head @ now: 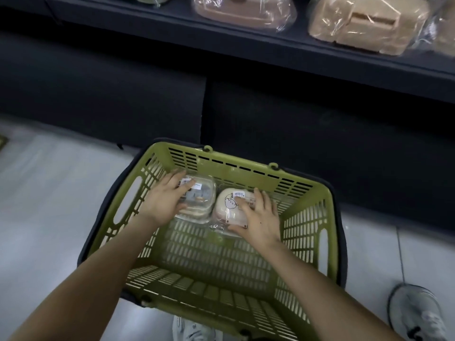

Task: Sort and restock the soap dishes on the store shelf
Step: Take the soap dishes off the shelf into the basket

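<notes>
Two plastic-wrapped soap dishes lie side by side, touching, at the far end of a green basket [248, 171]. The left one is a clear soap dish [200, 201], a see-through lidded box with greyish contents and a white label on top. The right one is a cream soap dish [226, 207], rounded and pale, with a small cartoon face drawn on its lid and a barcode sticker beside it. Crinkled wrap sticks out at its near edge.

Both dishes sit close to the basket's slotted far wall. The clear one is near the left wall, while a gap remains between the cream one and the right wall. The near half of the slatted basket bottom is bare. The basket stands on a pale floor [49, 193], its far rim just beside the dark base panel under the shelf [221, 40]. Larger wrapped items rest on the shelf above, a brown wrapped item [243, 13] and a tan wrapped item [364, 25]. A grey shoe [418, 313] stands on the floor near the basket's right near corner.

The left hand [165, 200] covers the left part of the clear dish, fingers spread across its lid toward the label and thumb against its near side, clasping it. This hand is slightly blurred. The right hand [258, 217] lies over the right part of the cream dish, fingers bent over the lid by the sticker and thumb along the near edge, gripping it. Both forearms reach in over the near rim.
</notes>
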Demonstrator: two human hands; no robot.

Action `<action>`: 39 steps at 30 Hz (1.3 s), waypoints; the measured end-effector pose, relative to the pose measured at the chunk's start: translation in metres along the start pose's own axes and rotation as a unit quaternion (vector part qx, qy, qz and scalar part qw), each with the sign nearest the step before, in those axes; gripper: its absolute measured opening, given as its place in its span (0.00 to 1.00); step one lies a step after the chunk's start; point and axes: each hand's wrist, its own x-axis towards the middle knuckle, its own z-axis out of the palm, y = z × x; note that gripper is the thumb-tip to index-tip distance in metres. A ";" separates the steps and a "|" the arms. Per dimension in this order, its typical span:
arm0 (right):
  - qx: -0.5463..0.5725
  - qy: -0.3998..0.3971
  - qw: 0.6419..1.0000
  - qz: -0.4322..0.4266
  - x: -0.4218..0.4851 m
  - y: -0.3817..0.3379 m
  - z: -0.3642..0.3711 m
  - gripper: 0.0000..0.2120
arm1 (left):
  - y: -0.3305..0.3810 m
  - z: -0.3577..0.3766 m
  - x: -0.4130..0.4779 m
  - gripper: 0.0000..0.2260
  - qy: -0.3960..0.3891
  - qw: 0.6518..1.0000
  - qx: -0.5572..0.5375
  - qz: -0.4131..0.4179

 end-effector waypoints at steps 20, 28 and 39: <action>0.056 0.319 0.943 0.078 -0.121 0.140 -0.213 0.11 | 0.239 -0.167 0.036 0.12 0.241 0.938 -0.070 0.241; 0.013 0.401 0.889 0.221 -0.181 0.266 -0.308 0.13 | 0.387 -0.237 0.085 0.12 0.277 0.889 -0.080 0.356; -0.045 0.378 0.869 0.315 -0.151 0.389 -0.387 0.45 | 0.502 -0.308 0.185 0.20 0.320 0.898 -0.032 0.302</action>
